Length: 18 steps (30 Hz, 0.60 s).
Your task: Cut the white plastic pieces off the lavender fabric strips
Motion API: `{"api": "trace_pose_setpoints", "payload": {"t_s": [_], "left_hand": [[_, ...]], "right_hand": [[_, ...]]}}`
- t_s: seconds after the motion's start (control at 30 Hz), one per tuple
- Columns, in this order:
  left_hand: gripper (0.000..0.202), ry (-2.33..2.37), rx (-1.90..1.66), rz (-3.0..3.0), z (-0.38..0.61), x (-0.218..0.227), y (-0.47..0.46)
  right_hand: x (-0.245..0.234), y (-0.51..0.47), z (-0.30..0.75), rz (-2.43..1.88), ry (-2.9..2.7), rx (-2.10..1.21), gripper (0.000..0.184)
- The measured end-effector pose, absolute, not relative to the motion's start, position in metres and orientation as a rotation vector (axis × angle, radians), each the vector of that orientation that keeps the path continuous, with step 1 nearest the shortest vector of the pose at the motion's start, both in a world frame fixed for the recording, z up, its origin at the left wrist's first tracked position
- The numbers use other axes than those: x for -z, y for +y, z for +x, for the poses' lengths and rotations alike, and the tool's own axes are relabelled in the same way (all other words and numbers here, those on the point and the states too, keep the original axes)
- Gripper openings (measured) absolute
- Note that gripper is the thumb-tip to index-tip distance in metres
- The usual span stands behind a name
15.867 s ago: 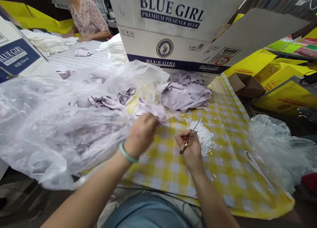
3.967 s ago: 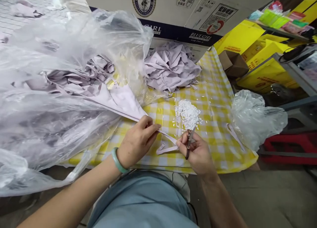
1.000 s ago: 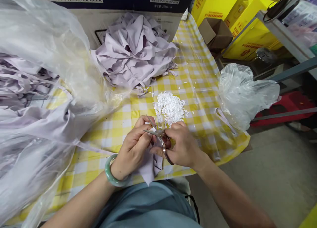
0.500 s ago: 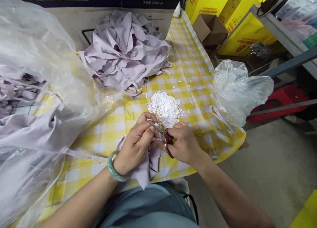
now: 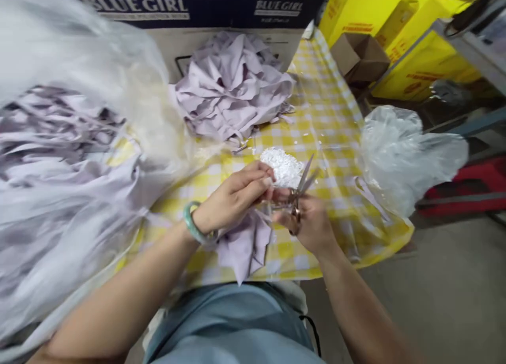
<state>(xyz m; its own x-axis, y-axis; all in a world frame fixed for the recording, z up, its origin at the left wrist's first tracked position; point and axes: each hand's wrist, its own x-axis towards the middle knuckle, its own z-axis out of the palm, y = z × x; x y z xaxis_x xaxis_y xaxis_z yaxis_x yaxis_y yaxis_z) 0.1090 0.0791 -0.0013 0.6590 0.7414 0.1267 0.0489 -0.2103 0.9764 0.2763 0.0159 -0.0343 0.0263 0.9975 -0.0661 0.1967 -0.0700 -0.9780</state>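
Note:
Pale lilac fabric (image 5: 245, 242) hangs under my left hand (image 5: 237, 195), whose fingers are pinched together on its upper part. A green bangle (image 5: 192, 224) circles that wrist. My right hand (image 5: 312, 224) has its fingers in the handles of a pair of scissors (image 5: 298, 192), with the blades apart and pointing up and away, blurred by motion. The fingers of both hands are close together. Just beyond them lies a heap of small white snippets (image 5: 281, 166).
A pile of lilac fabric (image 5: 237, 92) leans against a beer carton (image 5: 221, 10) at the back. More fabric lies with a large clear plastic bag (image 5: 150, 111) on the left. A crumpled plastic bag (image 5: 407, 153) sits at the right edge of the checked tablecloth (image 5: 336, 158).
The scissors have swung from pointing left at my left fingers to pointing up and away, clear of the fabric. The whole view has shifted, so the scene sits further right.

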Motion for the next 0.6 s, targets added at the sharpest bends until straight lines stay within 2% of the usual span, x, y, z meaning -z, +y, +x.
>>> {"api": "trace_pose_setpoints", "payload": {"t_s": [0.1, 0.23, 0.33, 0.47, 0.6], "left_hand": [[0.034, 0.662, -0.777, 1.708, 0.081, -0.026, 0.09], [0.023, 1.187, -1.046, 1.922, 0.028, -0.026, 0.083], [0.009, 1.294, -0.7, 2.216, 0.002, 0.005, 0.052], [0.01, 1.191, -0.184, 2.322, -0.008, 0.041, 0.003], [0.02, 1.206, -0.106, 2.279, -0.03, 0.044, -0.014]], "right_hand": [[0.022, 0.028, 0.245, -1.234, -1.127, -1.199, 0.035], [0.009, 0.039, 0.232, -1.187, -1.087, -1.129, 0.023], [0.003, 0.037, 0.238, -1.151, -1.135, -1.07, 0.021], [0.01, 0.025, 0.232, -1.219, -1.339, -1.126, 0.019], [0.034, 0.008, 0.212, -1.327, -1.769, -1.14, 0.029]]}}
